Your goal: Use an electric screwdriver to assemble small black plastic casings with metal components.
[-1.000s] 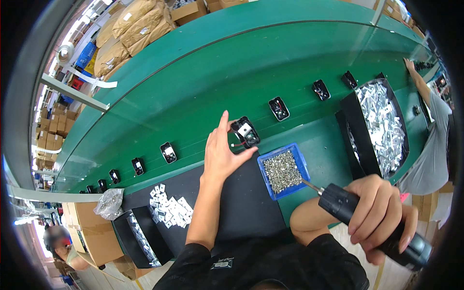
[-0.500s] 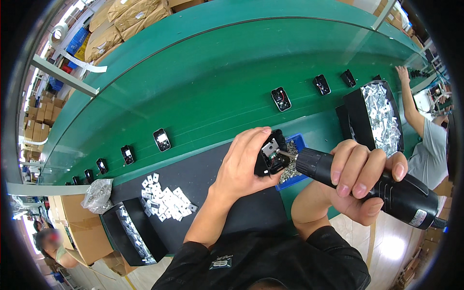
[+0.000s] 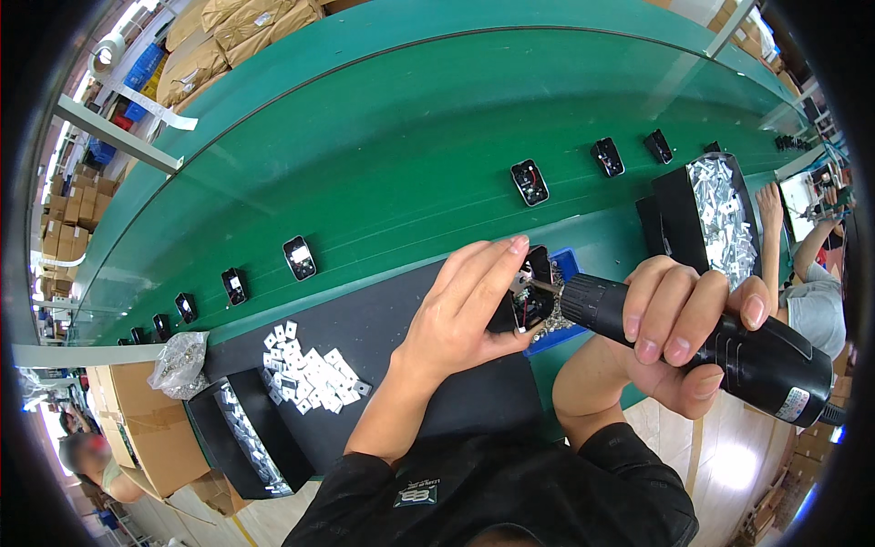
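A small black open housing with wires and a metal part inside is gripped in my left hand, its fingers along the far side and the thumb underneath. My right hand is wrapped round a black electric screwdriver. Pointing left, the driver's bit reaches into the housing near the metal part; the exact contact spot is too small to make out. Partly hidden behind the housing and driver is a blue tray of small screws. Left of my forearm, a pile of small pale plates lies on the dark mat.
Similar housings stand in a spaced row along the green conveyor belt. A black box of metal plates stands at right, another black box at left. Beside it are a plastic bag and a carton. A co-worker's arm is at far right.
The housing has turned in my left hand, and the driver's bit is now higher in it. Housings on the belt's left side have shifted slightly left. The co-worker's arm has come nearer.
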